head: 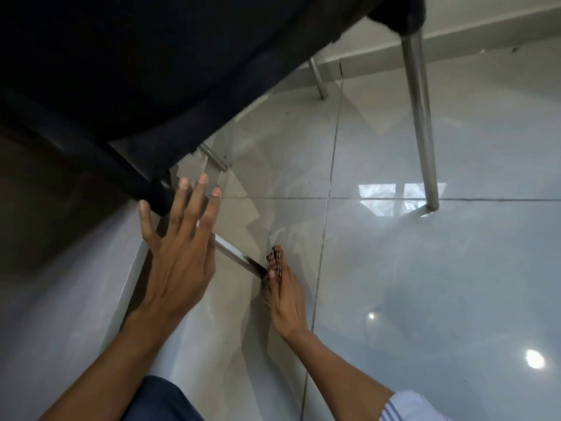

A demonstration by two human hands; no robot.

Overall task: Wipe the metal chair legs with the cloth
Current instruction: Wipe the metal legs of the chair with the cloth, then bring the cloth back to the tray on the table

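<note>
A black chair seat (127,71) fills the upper left, seen from above. Its near metal leg (233,253) slants down to the floor in the middle of the view. My right hand (283,287) is wrapped around the foot of that leg, holding a dark checked cloth (275,259) against the metal. My left hand (179,244) hovers over the upper part of the same leg, fingers spread, fingertips by the seat's corner, holding nothing. Another chrome leg (420,117) stands at the right, a third leg (318,79) at the back, and a short piece of a further leg (215,158) shows under the seat.
Glossy grey floor tiles (425,284) with grout lines and light reflections spread to the right. A pale skirting and wall (455,44) run along the back. A dark wall or furniture side (45,238) borders the left. My knees show at the bottom edge.
</note>
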